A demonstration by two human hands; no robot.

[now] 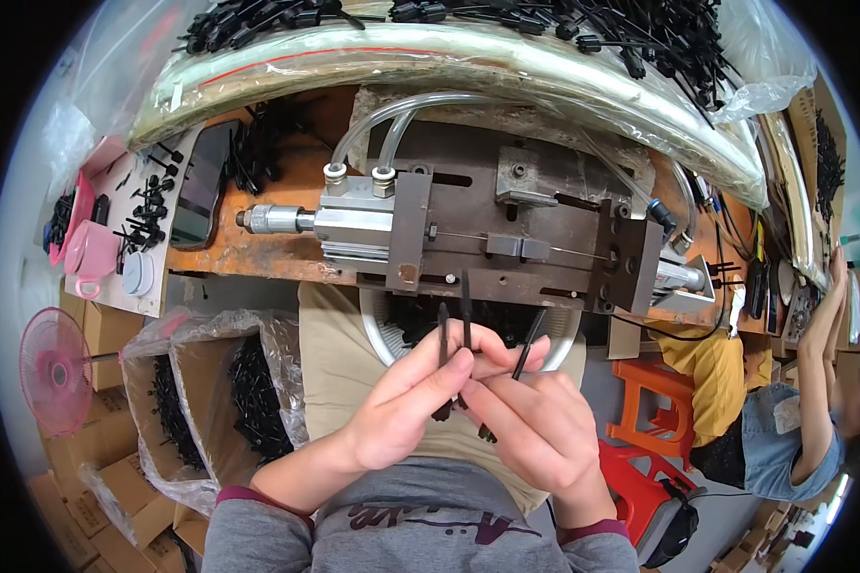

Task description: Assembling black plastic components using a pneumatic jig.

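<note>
Close together over my lap, both my hands are closed on slim black rods with thicker lower ends. My left hand (401, 396) pinches two of them, a longer black rod (466, 304) and a shorter black rod (442, 329), pointing up between thumb and fingers. A third black rod (529, 346) slants through the fingers of my right hand (540, 435). Just beyond my fingers is a white basin (375, 329) of black parts. Past it sits a bench fixture (468, 215) with a silver cylinder (354, 229) at its left and a small grey block (516, 247) mid-rail.
Clear hoses (387, 119) arch over the fixture. Black parts pile (650, 29) along the back. A phone (201, 186) and pink cup (93, 253) stand left, above lined boxes (205, 382) and a pink fan (55, 370). Right are stools (655, 411) and another person (784, 430).
</note>
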